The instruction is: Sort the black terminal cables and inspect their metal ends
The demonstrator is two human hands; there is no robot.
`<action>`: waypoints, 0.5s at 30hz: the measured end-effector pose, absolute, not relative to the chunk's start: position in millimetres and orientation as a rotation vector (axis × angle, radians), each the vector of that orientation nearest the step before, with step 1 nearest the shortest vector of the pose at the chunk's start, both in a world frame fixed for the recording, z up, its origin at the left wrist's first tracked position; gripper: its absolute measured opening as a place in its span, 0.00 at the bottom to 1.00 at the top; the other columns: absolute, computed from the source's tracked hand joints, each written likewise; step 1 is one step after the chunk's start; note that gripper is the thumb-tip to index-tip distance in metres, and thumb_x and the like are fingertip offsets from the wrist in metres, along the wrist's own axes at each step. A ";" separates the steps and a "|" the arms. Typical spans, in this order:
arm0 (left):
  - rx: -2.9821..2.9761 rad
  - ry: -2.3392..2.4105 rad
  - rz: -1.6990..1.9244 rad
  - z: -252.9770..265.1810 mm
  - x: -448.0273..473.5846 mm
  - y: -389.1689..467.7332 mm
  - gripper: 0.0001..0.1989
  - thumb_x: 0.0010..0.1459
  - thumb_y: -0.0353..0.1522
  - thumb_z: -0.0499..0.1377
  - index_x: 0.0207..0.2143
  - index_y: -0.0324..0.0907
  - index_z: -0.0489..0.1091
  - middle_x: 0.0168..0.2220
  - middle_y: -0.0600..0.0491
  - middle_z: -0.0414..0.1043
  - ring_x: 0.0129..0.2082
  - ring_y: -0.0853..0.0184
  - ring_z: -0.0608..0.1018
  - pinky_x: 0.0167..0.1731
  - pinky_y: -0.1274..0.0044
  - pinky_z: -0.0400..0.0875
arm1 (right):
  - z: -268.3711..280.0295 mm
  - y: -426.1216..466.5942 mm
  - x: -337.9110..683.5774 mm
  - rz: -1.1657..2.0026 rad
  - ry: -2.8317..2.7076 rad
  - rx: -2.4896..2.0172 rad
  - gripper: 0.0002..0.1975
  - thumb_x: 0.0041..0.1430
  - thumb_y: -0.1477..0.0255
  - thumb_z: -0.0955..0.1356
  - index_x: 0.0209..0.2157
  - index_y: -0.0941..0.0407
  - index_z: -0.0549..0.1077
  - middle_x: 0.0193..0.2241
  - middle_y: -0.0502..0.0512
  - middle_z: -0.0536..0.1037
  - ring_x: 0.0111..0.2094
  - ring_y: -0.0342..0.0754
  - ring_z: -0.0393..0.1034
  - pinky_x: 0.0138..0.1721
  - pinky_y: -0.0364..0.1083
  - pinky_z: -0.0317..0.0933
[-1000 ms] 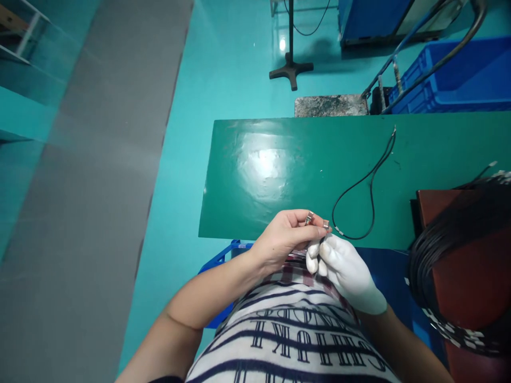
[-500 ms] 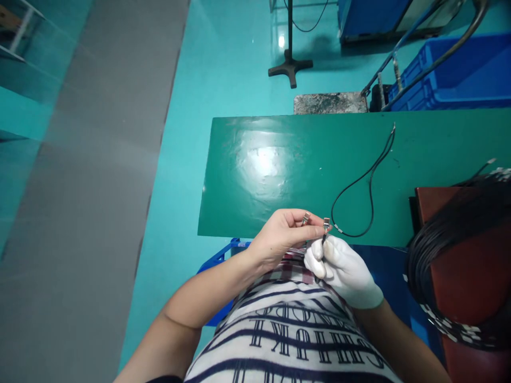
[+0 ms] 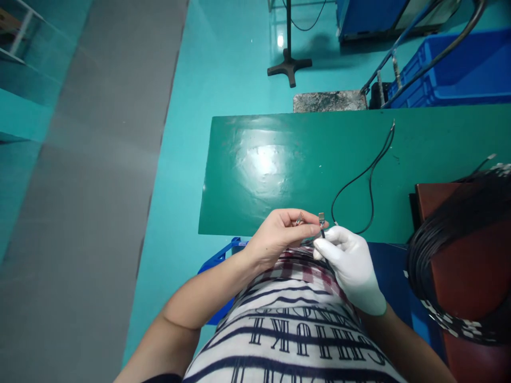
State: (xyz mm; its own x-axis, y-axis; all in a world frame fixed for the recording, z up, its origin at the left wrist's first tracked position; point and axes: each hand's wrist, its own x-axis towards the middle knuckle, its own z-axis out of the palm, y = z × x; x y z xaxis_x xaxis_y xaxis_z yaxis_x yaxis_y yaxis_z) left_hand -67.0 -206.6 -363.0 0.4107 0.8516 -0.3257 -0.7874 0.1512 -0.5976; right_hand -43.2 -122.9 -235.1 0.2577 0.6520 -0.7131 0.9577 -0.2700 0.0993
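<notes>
Over the near edge of the green table, my bare left hand [image 3: 281, 234] is closed, its thumb and fingertips at a small metal connector [image 3: 321, 218] on a black cable end. A second metal connector [image 3: 299, 218] shows between the fingers of that hand. Just below the first connector, my right hand [image 3: 351, 266], in a white glove, pinches the black cable [image 3: 323, 234] between thumb and forefinger. How the cable runs past the glove is mostly hidden. Farther right, another black cable [image 3: 371, 175] lies looped on the table.
The green table mat [image 3: 239, 202] spans the front. At right, a large coil of black cables [image 3: 423, 266] with pale ends rests on a reddish-brown surface [image 3: 471, 266]. Beyond the table stand a blue crate [image 3: 471, 96], a cart rail and a black stand base [image 3: 289, 68].
My gloved fingers have shifted from a curled grip to a pinch on the cable. The connector has moved slightly left and turned a little. My left hand has hardly moved.
</notes>
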 end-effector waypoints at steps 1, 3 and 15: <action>-0.795 -0.093 1.173 -362.9 -66.2 -206.8 0.10 0.44 0.33 0.71 0.30 0.37 0.78 0.33 0.50 0.77 0.25 0.76 0.71 0.24 0.83 0.58 | -236.1 -123.7 -43.8 -0.742 1.465 2.009 0.10 0.45 0.71 0.73 0.18 0.58 0.69 0.16 0.50 0.73 0.19 0.41 0.66 0.22 0.39 0.59; -0.790 -0.081 1.154 -362.9 -64.7 -206.9 0.11 0.44 0.34 0.71 0.30 0.38 0.78 0.32 0.50 0.77 0.27 0.74 0.72 0.25 0.82 0.58 | -237.7 -125.0 -44.3 -0.717 1.481 2.011 0.10 0.44 0.71 0.73 0.19 0.58 0.69 0.16 0.50 0.73 0.19 0.42 0.67 0.22 0.40 0.60; -0.823 -0.130 1.134 -360.7 -65.5 -204.8 0.11 0.46 0.34 0.70 0.30 0.36 0.76 0.28 0.52 0.73 0.18 0.81 0.59 0.19 0.81 0.44 | -241.7 -127.1 -41.5 -0.598 1.572 1.992 0.13 0.41 0.70 0.74 0.18 0.57 0.66 0.16 0.48 0.70 0.19 0.42 0.65 0.21 0.40 0.59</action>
State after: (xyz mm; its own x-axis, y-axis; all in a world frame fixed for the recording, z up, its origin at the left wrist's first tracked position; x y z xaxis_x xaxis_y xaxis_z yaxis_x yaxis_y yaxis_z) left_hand -65.5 -204.8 -360.7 0.4495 0.8402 -0.3032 -0.7495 0.1702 -0.6397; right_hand -41.5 -127.1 -241.7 0.2256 0.7402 -0.6335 0.9740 -0.1839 0.1320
